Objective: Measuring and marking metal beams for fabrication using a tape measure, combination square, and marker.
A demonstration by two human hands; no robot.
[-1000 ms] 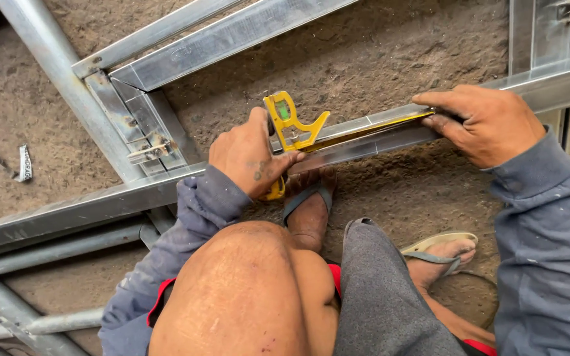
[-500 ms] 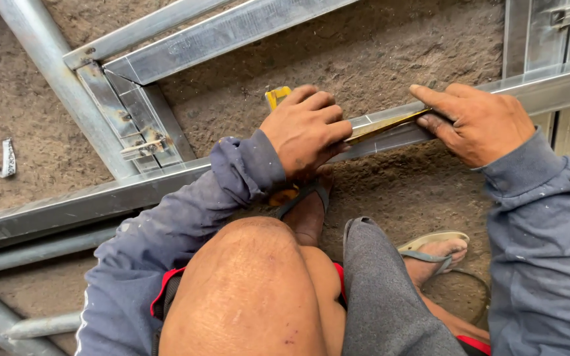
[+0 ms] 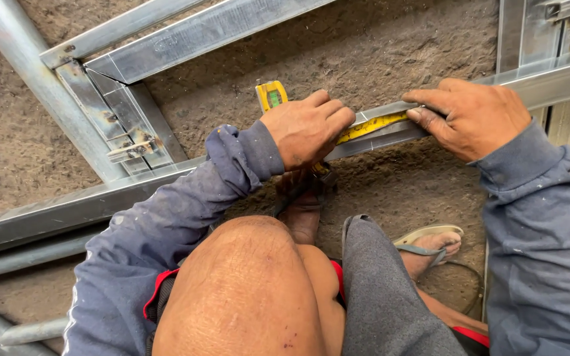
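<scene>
While the person crouches over a frame of grey metal channels laid on bare earth, both hands rest on the same long bar.

Left hand: the left hand (image 3: 308, 128) lies knuckles up on the metal bar (image 3: 100, 201), fingers curled over a yellow square tool (image 3: 271, 95); it grasps the tool, most of which is hidden under the palm.

Yellow square tool: only its top end, with a small green vial, sticks out just beyond the left hand's knuckles, on the far side of the bar.

Right hand: the right hand (image 3: 473, 115) lies flat on the bar, well to the right of the left hand, fingers extended and pressing down, not closed round anything.

Yellow tape blade: the yellow tape blade (image 3: 371, 125) runs along the top of the bar between the two hands, one end under the left fingers, the other beneath the right index fingertip (image 3: 415, 115).

Metal bar: it runs slantwise under both hands, from lower left to upper right.

Joint: beyond the left wrist, to its left, crossed channels (image 3: 123, 122) meet at a bracket.

Near the body: a bare knee (image 3: 245, 290) sits below the left forearm, and a sandalled foot (image 3: 430, 244) lies below the right wrist.

Ground: brown soil (image 3: 390, 53).
</scene>
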